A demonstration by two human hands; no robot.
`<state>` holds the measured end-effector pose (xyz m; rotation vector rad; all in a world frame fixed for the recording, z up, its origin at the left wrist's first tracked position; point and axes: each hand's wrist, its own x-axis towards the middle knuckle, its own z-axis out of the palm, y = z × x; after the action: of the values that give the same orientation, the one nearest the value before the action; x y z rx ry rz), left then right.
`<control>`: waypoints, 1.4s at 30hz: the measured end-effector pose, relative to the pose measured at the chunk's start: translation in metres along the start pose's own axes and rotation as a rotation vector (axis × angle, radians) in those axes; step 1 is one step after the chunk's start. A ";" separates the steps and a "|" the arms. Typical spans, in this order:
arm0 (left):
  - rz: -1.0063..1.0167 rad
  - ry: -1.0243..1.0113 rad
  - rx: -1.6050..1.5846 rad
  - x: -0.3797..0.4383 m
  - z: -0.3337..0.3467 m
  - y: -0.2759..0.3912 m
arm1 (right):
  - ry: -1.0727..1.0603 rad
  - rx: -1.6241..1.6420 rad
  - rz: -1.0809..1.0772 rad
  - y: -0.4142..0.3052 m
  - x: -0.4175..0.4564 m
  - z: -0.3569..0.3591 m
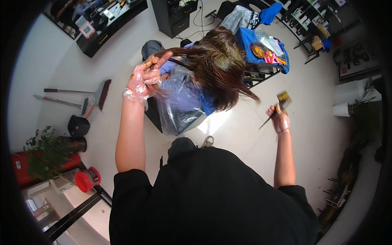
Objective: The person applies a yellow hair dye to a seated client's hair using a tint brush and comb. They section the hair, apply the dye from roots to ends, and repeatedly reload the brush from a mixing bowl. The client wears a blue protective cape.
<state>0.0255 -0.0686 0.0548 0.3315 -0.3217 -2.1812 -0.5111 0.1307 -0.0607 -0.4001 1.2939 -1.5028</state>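
A seated person's dark reddish-brown hair (219,70) is in front of me, with greenish-brown paste smeared over the crown. My left hand (147,75), in a clear plastic glove stained with paste, grips a strand of hair (180,52) pulled out to the left. Away from the head at the right, my gloved right hand (280,119) holds a tint brush (283,97) by its dark handle; its bristles are coated with the same paste and slightly blurred. A clear plastic cape (174,101) hangs over the person's back and a dark chair.
Beyond the head stands a trolley covered with blue cloth (246,39), carrying a bowl of paste (259,50) and pink clips (271,58). A broom (102,92), a dark bin (78,125) and a potted plant (46,153) stand left. A drawer cabinet (179,23) is ahead.
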 end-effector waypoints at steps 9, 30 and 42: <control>-0.088 -0.253 -0.062 0.034 -0.029 0.001 | 0.309 -0.921 -0.363 -0.149 -0.096 0.093; -0.065 -0.515 0.090 0.088 -0.052 0.024 | -0.723 -2.531 -1.497 -0.038 -0.047 0.439; -0.189 -0.567 -0.087 0.101 -0.057 0.025 | -0.691 -2.513 -1.476 -0.054 -0.050 0.444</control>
<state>0.0054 -0.1713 -0.0019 -0.3292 -0.5194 -2.4386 -0.1694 -0.0586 0.1624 2.3185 -0.9679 -0.4956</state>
